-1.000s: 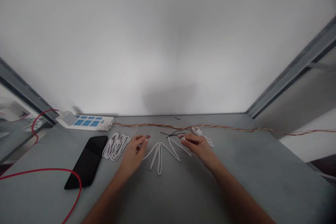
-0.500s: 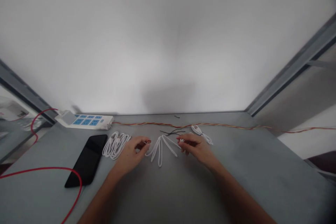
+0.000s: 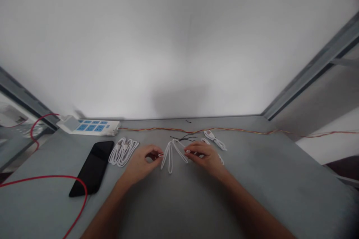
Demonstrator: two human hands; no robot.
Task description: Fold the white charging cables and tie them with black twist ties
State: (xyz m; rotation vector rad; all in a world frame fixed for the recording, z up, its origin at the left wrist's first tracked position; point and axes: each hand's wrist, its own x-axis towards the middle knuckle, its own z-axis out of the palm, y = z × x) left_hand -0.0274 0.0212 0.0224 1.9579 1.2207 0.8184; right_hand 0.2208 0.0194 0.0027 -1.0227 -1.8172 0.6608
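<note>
Between my hands lies a white charging cable [image 3: 170, 160], its loops fanned out on the grey table. My left hand [image 3: 146, 161] pinches one end of it, with a small connector showing at the fingertips. The other connector sits between the thumb and fingers of my right hand [image 3: 204, 157]. Just beyond the loops are several thin black twist ties [image 3: 185, 137]. Coiled white cables [image 3: 123, 152] rest left of my left hand. Behind my right hand lies a small tied white cable [image 3: 214, 140], and part of a white loop shows beside that hand.
A black phone [image 3: 92, 168] lies at left, crossed by a red cable [image 3: 81, 181]. A white power strip [image 3: 91, 128] with blue sockets stands at the back left. Twisted red and yellow wires [image 3: 168, 129] run along the table's rear, before a white wall [image 3: 179, 44].
My right hand has turned and moved slightly left, bringing its connector into clearer view. The left connector also shows more plainly. A white loop now shows beyond my right hand.
</note>
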